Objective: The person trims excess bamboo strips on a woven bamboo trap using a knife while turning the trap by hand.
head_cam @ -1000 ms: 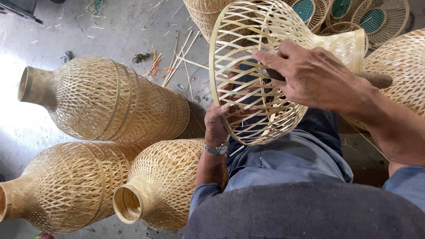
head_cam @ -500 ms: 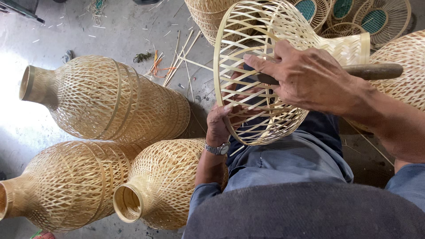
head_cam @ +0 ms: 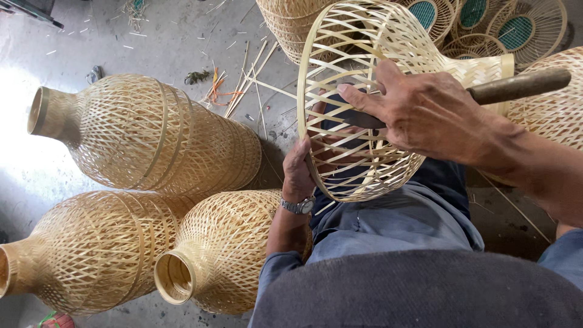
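A woven bamboo lampshade (head_cam: pixel 364 73) rests over my lap with its wide open rim facing me. My left hand (head_cam: pixel 299 173), a watch on its wrist, grips the rim's lower left edge, fingers reaching inside the weave. My right hand (head_cam: pixel 425 112) lies across the outside of the shade and holds a knife with a brown wooden handle (head_cam: pixel 519 85). The dark blade runs under my fingers against the bamboo strips near the rim.
Three finished bottle-shaped bamboo shades lie on the concrete floor: one at the left (head_cam: pixel 146 130), one at the lower left (head_cam: pixel 85 249), one by my knee (head_cam: pixel 225 249). Loose bamboo strips (head_cam: pixel 249 79) litter the floor. More woven shades (head_cam: pixel 516 30) stand at the top right.
The shade has tilted and moved slightly right and up. My right hand with the knife has shifted along the rim; the handle now points further up to the right.
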